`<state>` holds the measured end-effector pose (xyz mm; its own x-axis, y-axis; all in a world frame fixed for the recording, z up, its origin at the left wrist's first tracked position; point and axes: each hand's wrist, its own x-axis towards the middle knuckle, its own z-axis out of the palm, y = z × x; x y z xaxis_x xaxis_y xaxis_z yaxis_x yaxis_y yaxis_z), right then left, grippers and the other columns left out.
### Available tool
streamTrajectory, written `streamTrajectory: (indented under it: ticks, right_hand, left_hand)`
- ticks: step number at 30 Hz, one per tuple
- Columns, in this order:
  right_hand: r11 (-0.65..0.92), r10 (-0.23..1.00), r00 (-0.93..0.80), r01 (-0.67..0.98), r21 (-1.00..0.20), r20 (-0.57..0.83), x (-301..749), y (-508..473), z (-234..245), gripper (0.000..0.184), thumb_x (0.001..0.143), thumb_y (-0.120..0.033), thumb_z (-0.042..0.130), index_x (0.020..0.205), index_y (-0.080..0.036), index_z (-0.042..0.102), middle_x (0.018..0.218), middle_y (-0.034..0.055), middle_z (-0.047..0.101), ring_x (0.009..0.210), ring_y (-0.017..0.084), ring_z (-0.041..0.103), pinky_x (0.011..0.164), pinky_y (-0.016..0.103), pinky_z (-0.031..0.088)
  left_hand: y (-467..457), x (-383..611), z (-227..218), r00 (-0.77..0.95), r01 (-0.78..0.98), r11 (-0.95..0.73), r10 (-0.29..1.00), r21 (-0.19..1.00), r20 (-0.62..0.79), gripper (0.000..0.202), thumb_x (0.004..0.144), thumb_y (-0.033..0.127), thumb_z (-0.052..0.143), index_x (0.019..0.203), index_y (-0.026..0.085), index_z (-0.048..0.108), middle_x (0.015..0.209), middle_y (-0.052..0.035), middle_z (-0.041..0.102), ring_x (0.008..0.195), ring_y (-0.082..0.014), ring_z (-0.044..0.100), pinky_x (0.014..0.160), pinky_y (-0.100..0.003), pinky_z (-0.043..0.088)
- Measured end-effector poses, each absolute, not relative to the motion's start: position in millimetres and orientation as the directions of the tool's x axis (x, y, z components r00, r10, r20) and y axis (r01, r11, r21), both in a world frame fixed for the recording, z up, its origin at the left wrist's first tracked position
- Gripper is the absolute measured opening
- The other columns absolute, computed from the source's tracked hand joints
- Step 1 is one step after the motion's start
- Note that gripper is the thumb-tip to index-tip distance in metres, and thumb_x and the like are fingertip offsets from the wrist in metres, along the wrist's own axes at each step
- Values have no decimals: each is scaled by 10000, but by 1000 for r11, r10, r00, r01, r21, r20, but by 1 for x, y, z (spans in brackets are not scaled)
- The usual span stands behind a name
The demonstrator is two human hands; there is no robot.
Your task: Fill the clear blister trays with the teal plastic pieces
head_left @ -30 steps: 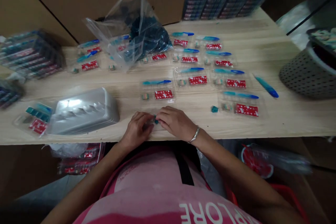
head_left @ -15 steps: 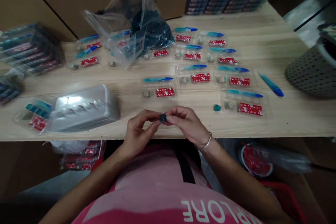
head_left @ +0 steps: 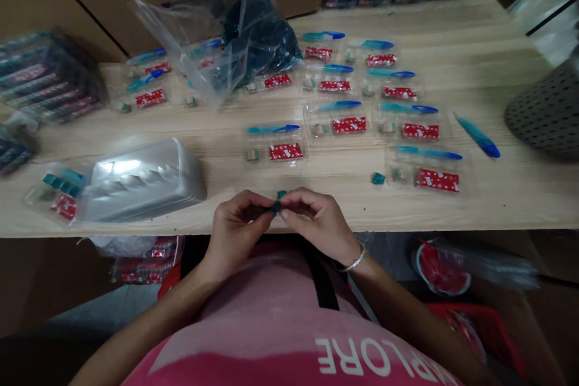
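Observation:
Close to the table's front edge, my left hand (head_left: 237,230) and my right hand (head_left: 320,223) meet, both closed. Between their thumbs and fingertips they pinch a small dark teal piece (head_left: 275,207); the fingers cover much of it and its kind is unclear. A teal bit (head_left: 281,194) shows just beyond the fingertips; whether it joins the held piece I cannot tell. Another small teal piece (head_left: 378,178) lies to the right on the wood. Beyond my hands sits a clear blister tray (head_left: 296,170) with a blue pen (head_left: 273,129) and a red patterned packet (head_left: 286,151).
Several similar filled trays spread across the table (head_left: 217,163). A stack of clear empty trays (head_left: 143,178) stands at left. Behind is a clear bag (head_left: 260,42) of dark teal pieces. A loose blue pen (head_left: 477,135) and a grey perforated basket (head_left: 543,114) are at right.
The teal piece between my fingertips has shifted slightly, and a teal bit now shows beyond them. My hands stay together in nearly the same place. The whole view has tilted a little.

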<state>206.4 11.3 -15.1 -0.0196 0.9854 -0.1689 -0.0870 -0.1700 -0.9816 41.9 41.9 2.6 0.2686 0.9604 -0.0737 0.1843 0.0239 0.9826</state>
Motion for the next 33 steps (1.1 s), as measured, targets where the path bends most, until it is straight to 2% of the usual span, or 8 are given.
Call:
streamTrajectory:
  ticks: [3, 6, 14, 17, 20, 22, 28, 33]
  right_hand:
    - [-125, 992, -18, -34, -992, -125, 204, 5, -10, 195, 716, -265, 702, 890, -193, 653, 835, 17, 705, 765, 142, 670, 744, 288, 550]
    - [-111, 994, 16, -13, -994, -111, 202, 2, -10, 183, 726, -232, 651, 904, -197, 625, 831, 16, 700, 773, 143, 672, 733, 283, 553]
    - [-110, 993, 41, 44, -993, -109, 198, 1, -17, 145, 739, -217, 602, 883, -198, 617, 804, 21, 707, 732, 147, 676, 658, 263, 548]
    - [-16, 997, 82, 230, -973, 3, 196, 0, -15, 105, 758, -199, 590, 857, -204, 624, 777, 20, 706, 692, 149, 669, 649, 268, 542]
    - [151, 978, 54, 491, -858, 203, 193, -1, -13, 102, 784, -170, 553, 838, -204, 633, 805, 48, 705, 742, 174, 668, 692, 295, 535]
    - [191, 966, 46, 540, -820, 255, 192, -1, -12, 129, 787, -153, 529, 841, -205, 634, 819, 53, 706, 756, 176, 670, 704, 296, 535]
    - [-95, 988, 133, 169, -981, -72, 195, 3, -21, 81, 740, -217, 585, 814, -197, 611, 717, 7, 680, 632, 139, 653, 583, 242, 525]
    - [-168, 986, 29, 40, -985, -167, 198, 6, -21, 114, 719, -269, 626, 801, -191, 629, 726, -2, 671, 631, 125, 626, 590, 245, 512]
  left_hand:
    - [35, 43, 2, 304, 353, -312, 930, 882, 207, 161, 760, 74, 608, 856, 181, 679, 777, 0, 691, 691, -116, 650, 639, -222, 535]
    - [31, 44, 2, 406, 405, -491, 852, 772, 329, 223, 797, 57, 579, 955, 191, 660, 850, -12, 698, 760, -122, 660, 702, -235, 550]
    - [31, 47, -9, 318, 109, -135, 943, 985, 94, 428, 764, 142, 673, 1167, 197, 538, 879, -18, 658, 764, -121, 645, 724, -254, 556]
    - [31, 48, -15, 278, 136, -176, 951, 975, 133, 404, 757, 112, 651, 1138, 203, 549, 849, -1, 641, 763, -111, 616, 717, -242, 525]
    - [31, 49, -19, 293, 179, -264, 934, 948, 205, 423, 765, 85, 624, 1158, 220, 545, 842, 16, 623, 760, -99, 590, 713, -234, 506]
    - [31, 48, -21, 314, 174, -293, 921, 940, 229, 456, 770, 75, 621, 1188, 230, 528, 854, 19, 614, 760, -94, 579, 709, -227, 501]
    - [33, 45, -17, 382, 223, -327, 896, 918, 227, 516, 772, 94, 628, 1253, 225, 495, 906, -7, 642, 784, -109, 600, 739, -253, 512]
    - [34, 46, -14, 326, 187, -130, 943, 974, 63, 372, 770, 116, 614, 1133, 182, 570, 855, -23, 694, 759, -127, 665, 695, -240, 547]
